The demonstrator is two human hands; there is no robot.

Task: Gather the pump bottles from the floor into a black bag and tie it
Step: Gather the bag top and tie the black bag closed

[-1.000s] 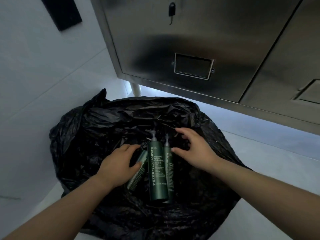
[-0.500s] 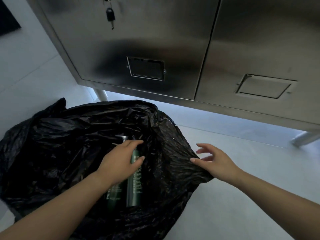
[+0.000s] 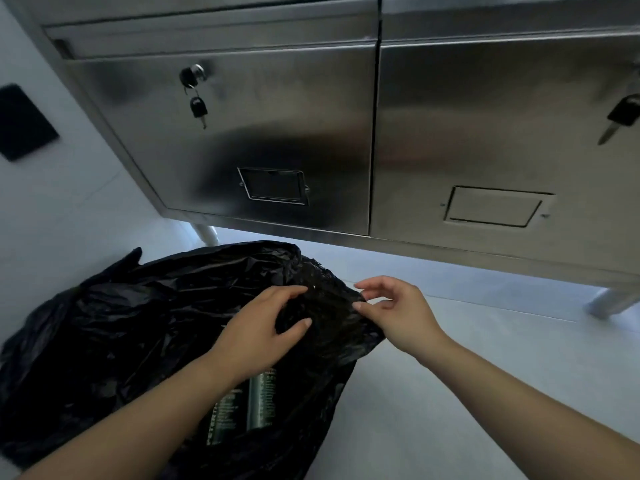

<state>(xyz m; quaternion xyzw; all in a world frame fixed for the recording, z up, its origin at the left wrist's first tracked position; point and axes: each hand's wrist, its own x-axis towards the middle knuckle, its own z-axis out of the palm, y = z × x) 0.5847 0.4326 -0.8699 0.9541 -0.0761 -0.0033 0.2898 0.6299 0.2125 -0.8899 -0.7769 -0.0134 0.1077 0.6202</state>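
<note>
A crumpled black bag [image 3: 114,341] lies open on the pale floor at lower left. Inside it, two dark green pump bottles [image 3: 259,400] lie side by side, their tops hidden under my left forearm. My left hand [image 3: 263,327] curls over a raised fold of the bag's right rim, fingers and thumb closed on the plastic. My right hand [image 3: 398,313] pinches the same fold from the right between thumb and fingertips.
A stainless steel cabinet [image 3: 311,133] with two doors stands just beyond the bag, keys [image 3: 198,107] hanging in its locks. Its legs [image 3: 609,303] rest on the floor. A white wall with a black panel [image 3: 24,123] is at left.
My left hand left the bottles and rose to the bag's right rim. My right hand moved in and took hold of the same fold. The view tilted upward.
</note>
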